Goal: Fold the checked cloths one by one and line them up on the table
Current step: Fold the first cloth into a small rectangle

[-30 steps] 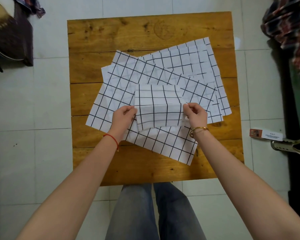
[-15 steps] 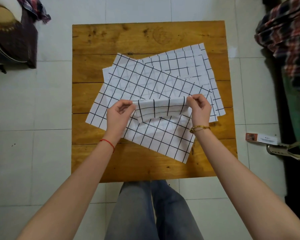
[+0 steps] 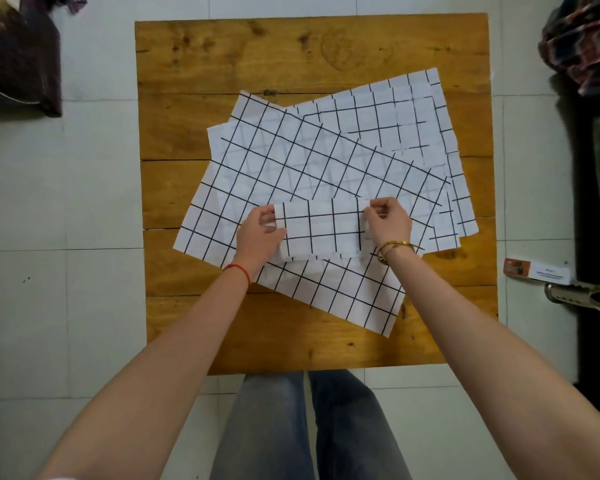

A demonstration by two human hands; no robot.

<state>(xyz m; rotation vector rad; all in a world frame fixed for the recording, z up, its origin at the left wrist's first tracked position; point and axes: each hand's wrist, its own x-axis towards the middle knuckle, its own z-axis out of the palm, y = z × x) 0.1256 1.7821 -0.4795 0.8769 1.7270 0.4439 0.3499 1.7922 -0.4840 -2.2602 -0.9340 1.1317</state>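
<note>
A small folded white cloth with black checks (image 3: 321, 228) lies on top of a pile of flat checked cloths (image 3: 302, 161) in the middle of the wooden table (image 3: 222, 57). My left hand (image 3: 257, 233) pinches the folded cloth's left edge. At its right end, my right hand (image 3: 388, 221) pinches the upper corner. The folded piece is a narrow strip, its long side running left to right between my hands. Several unfolded cloths overlap at different angles beneath it.
The table's far strip and its near edge (image 3: 291, 351) show bare wood. On the tiled floor to the right lies a small box (image 3: 537, 270) beside a shoe (image 3: 582, 299). Dark fabric sits at the left (image 3: 18, 64) and plaid fabric at the right (image 3: 582, 46).
Both hands lifted the near edge of the folded cloth and brought it over to the far edge, halving it into a narrower strip that now lies flat on the pile.
</note>
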